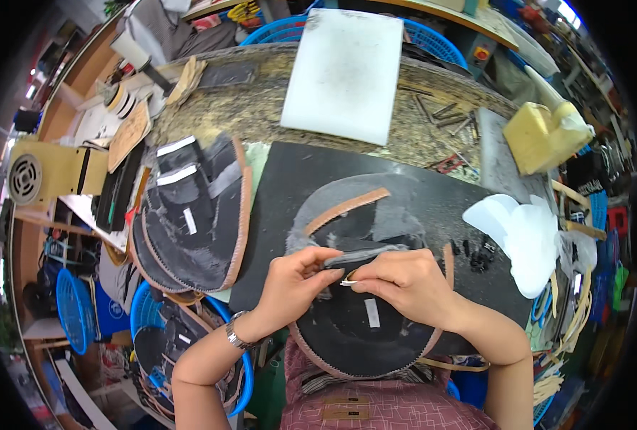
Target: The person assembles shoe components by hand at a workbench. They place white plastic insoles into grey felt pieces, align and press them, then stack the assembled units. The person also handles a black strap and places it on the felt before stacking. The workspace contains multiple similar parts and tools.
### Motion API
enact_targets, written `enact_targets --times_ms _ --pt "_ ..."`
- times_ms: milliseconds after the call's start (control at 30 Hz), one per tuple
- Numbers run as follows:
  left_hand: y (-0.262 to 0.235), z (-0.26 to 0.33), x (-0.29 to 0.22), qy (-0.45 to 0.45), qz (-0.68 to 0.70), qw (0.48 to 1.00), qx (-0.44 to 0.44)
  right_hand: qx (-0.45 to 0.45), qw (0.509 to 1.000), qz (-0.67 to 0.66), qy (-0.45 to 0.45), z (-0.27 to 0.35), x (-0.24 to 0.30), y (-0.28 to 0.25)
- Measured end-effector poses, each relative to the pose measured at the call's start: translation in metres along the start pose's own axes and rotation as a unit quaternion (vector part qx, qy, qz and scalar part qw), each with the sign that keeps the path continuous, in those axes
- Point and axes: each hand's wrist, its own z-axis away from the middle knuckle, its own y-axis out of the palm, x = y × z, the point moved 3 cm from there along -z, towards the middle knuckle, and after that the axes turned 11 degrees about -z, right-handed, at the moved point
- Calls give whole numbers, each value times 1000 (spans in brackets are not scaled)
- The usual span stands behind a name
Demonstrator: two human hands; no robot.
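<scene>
A black, rounded fabric piece with a brown zigzag-cut edge lies before me, partly over my lap. Its upper part has grey fuzzy areas and a curved brown strip. My left hand is closed, thumb and fingers pinching near a raised grey fold of the piece. In the closed fingertips of my right hand is a small white strip, close to the left fingertips. A white rectangular patch shows on the black fabric below the hands.
Under the work lies a black board. Similar black pieces are stacked left. A white board stands beyond, metal rods beside it. White plastic shapes and a yellow jug are right; a blue basket is lower left.
</scene>
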Motion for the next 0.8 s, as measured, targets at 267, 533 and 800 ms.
enact_targets --times_ms 267,533,800 --pt "-5 -7 -10 77 -100 991 44 -4 995 -1 104 -13 -11 4" --pt "-3 -11 -14 63 -158 985 -17 3 989 78 122 5 16 -14" --pt "13 -13 -43 255 -276 926 -35 -133 962 134 196 51 12 -52"
